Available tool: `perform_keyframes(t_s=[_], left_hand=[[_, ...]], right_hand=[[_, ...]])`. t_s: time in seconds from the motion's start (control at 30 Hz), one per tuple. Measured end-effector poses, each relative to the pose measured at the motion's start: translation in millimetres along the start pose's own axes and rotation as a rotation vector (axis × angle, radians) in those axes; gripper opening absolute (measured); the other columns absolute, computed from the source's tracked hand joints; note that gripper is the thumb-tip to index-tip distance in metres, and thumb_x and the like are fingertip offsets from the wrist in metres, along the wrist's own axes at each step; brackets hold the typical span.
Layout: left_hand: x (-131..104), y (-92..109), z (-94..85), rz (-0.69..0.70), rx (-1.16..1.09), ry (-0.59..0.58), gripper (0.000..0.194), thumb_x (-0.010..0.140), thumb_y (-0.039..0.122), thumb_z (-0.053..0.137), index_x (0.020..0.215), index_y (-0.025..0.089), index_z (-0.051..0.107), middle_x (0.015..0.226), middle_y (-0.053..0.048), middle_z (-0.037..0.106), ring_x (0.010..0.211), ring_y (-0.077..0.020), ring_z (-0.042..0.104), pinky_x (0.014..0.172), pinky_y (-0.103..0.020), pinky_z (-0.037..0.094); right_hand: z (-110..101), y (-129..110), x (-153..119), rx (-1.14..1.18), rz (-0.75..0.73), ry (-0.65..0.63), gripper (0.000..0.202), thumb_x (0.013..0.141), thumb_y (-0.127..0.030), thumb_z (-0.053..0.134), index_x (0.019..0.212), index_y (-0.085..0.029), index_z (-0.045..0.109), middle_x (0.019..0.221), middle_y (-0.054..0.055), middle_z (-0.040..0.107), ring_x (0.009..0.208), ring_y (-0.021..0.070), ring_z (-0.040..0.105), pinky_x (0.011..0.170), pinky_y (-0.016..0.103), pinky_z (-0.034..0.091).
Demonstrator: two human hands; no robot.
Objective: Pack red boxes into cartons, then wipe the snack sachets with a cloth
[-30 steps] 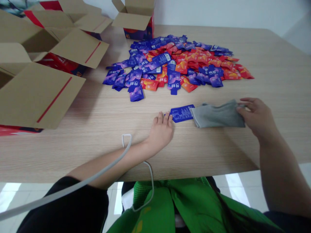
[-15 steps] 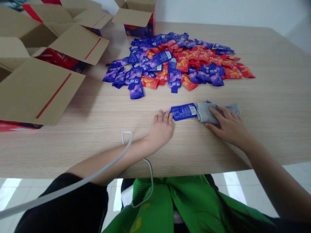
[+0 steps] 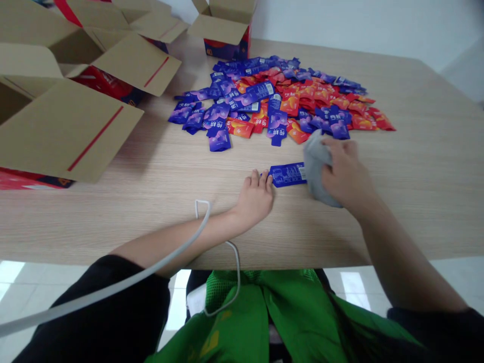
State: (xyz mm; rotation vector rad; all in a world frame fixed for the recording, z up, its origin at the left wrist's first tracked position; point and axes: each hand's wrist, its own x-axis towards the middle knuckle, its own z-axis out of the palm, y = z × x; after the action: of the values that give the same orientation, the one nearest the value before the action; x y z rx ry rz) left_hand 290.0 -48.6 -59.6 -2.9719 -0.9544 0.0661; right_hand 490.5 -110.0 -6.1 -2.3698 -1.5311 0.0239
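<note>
A single blue sachet (image 3: 289,174) with white print and a barcode lies flat on the table, apart from the pile. My left hand (image 3: 255,197) is closed at its narrow left end, with the fingertips pressing that tip to the tabletop. My right hand (image 3: 347,174) grips a folded grey cloth (image 3: 316,164), bunched and slightly blurred by motion. The cloth is tilted up and covers the sachet's right end from view. Just beyond the hands spreads a pile of blue sachets (image 3: 277,126) mixed with red-orange sachets (image 3: 289,103).
Open cardboard boxes (image 3: 71,131) with raised flaps stand along the left side. Another open box (image 3: 227,48) is at the back, behind the pile. A white cable (image 3: 151,271) runs over my left forearm. The table's front edge (image 3: 264,268) is close to my body.
My right hand has lifted the cloth from lying flat and bunched it, moving slightly left. The left hand keeps its place on the sachet. The whole view has shifted a little.
</note>
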Motion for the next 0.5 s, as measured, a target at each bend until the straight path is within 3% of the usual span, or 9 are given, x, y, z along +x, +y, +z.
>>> perform_keyframes(t_s=[0.1, 0.17, 0.3, 0.4, 0.5], left_hand=[[0.6, -0.8, 1.0, -0.005, -0.002, 0.006, 0.052, 0.101, 0.018, 0.039, 0.150, 0.000, 0.046, 0.158, -0.022, 0.043, 0.142, -0.0416, 0.044, 0.105, -0.048, 0.043], [1.1, -1.5, 1.7, -0.003, -0.007, 0.004, 0.050, 0.102, 0.020, 0.039, 0.147, -0.001, 0.049, 0.155, -0.023, 0.046, 0.142, -0.0408, 0.045, 0.106, -0.047, 0.043], [2.0, -1.6, 2.8, -0.002, -0.020, 0.032, 0.049, 0.103, 0.023, 0.038, 0.143, -0.001, 0.053, 0.152, -0.024, 0.051, 0.140, -0.0406, 0.047, 0.105, -0.047, 0.043], [2.2, -0.9, 1.7, -0.012, -0.028, 0.031, 0.049, 0.104, 0.022, 0.036, 0.145, -0.001, 0.051, 0.153, -0.022, 0.050, 0.141, -0.0413, 0.046, 0.105, -0.048, 0.044], [1.6, -0.6, -0.9, -0.012, -0.032, -0.003, 0.050, 0.103, 0.021, 0.037, 0.148, 0.000, 0.049, 0.156, -0.021, 0.047, 0.142, -0.0414, 0.044, 0.107, -0.048, 0.043]], right_hand=[[26.2, -44.3, -4.2, -0.107, -0.091, -0.240, 0.048, 0.095, -0.025, 0.040, 0.139, -0.023, 0.058, 0.138, 0.020, 0.046, 0.097, 0.0297, 0.064, 0.082, 0.044, 0.051], [41.5, -56.4, -6.0, -0.128, -0.164, -0.263, 0.047, 0.097, -0.037, 0.044, 0.139, -0.022, 0.060, 0.140, 0.021, 0.044, 0.107, 0.0329, 0.061, 0.087, 0.045, 0.050], [55.9, -42.8, -7.0, -0.129, -0.297, -0.138, 0.058, 0.094, -0.054, 0.051, 0.143, -0.024, 0.058, 0.145, 0.020, 0.043, 0.128, 0.0397, 0.047, 0.102, 0.056, 0.040], [60.8, -23.5, -6.5, -0.144, -0.371, -0.107, 0.058, 0.094, -0.051, 0.051, 0.149, -0.030, 0.053, 0.157, 0.017, 0.034, 0.137, 0.0418, 0.037, 0.108, 0.063, 0.032], [65.2, -13.8, -7.2, -0.124, -0.393, -0.139, 0.058, 0.096, -0.042, 0.049, 0.152, -0.029, 0.048, 0.161, 0.015, 0.032, 0.135, 0.0403, 0.041, 0.103, 0.061, 0.039]])
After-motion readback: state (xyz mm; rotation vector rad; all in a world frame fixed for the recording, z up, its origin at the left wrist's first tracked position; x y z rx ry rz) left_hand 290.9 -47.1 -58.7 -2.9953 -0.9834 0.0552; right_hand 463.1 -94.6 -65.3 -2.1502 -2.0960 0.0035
